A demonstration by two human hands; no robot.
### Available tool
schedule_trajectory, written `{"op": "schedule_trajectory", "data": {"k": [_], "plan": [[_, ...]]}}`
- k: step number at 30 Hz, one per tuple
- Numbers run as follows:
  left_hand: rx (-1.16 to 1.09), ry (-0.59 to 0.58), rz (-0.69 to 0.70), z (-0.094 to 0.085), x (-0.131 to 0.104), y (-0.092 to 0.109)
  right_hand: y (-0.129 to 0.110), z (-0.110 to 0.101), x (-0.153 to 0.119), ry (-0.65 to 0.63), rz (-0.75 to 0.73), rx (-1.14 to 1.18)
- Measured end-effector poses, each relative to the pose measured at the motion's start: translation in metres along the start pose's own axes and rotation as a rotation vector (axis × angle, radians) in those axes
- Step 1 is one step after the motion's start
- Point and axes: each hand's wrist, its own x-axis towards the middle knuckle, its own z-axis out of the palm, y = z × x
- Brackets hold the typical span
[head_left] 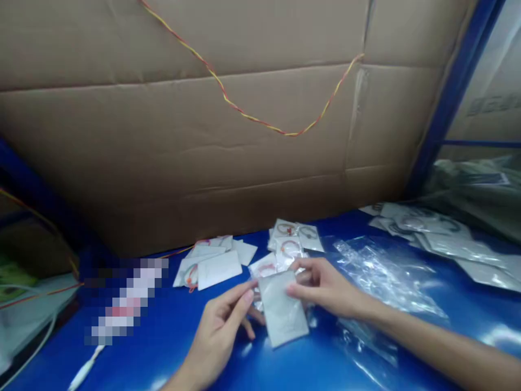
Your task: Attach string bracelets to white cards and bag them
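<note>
A pile of cards (220,269) lies left on the blue bench (142,336). The left hand (220,323) has its grip partly open at the packet's (285,320) left edge; I cannot tell whether it holds on. The right hand (319,285) pinches the packet's upper right, thumb in front. Clear bags (382,277) lie rightward.

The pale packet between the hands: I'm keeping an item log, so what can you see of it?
The pale packet is a flat, whitish-grey rectangle with a slight sheen, perhaps a card in clear plastic. It tilts slightly in the picture, above the blue tabletop. The right hand grips its upper right part, thumb on the face. The left hand is at its left edge; contact is unclear. Its back is hidden.
</note>
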Motion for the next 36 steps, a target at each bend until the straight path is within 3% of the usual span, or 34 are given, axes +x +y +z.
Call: {"op": "schedule_trajectory", "data": {"k": [4,10,15,21,26,30,36], "plan": [[-0.012,0.021,0.02,-0.001,0.0,-0.001,-0.003,-0.002,0.0,0.054,-0.009,0.013],[-0.051,0.094,0.049,-0.002,0.001,0.002,-0.009,-0.004,-0.001,0.012,-0.001,0.064],[-0.057,0.143,0.06,-0.006,0.003,0.007,-0.009,-0.005,0.0,0.094,-0.014,0.063],[-0.007,-0.009,0.079,-0.007,0.003,0.002,-0.008,-0.008,0.003,0.198,-0.065,-0.005],[0.057,-0.161,0.112,-0.012,0.0,-0.003,-0.007,-0.01,0.002,0.161,-0.046,-0.071],[0.003,-0.119,0.122,-0.009,-0.001,0.002,-0.003,-0.008,0.001,0.138,-0.057,-0.16],[0.148,0.031,0.035,0.0,0.0,0.008,-0.005,-0.008,0.002,0.142,-0.026,-0.094]]}}
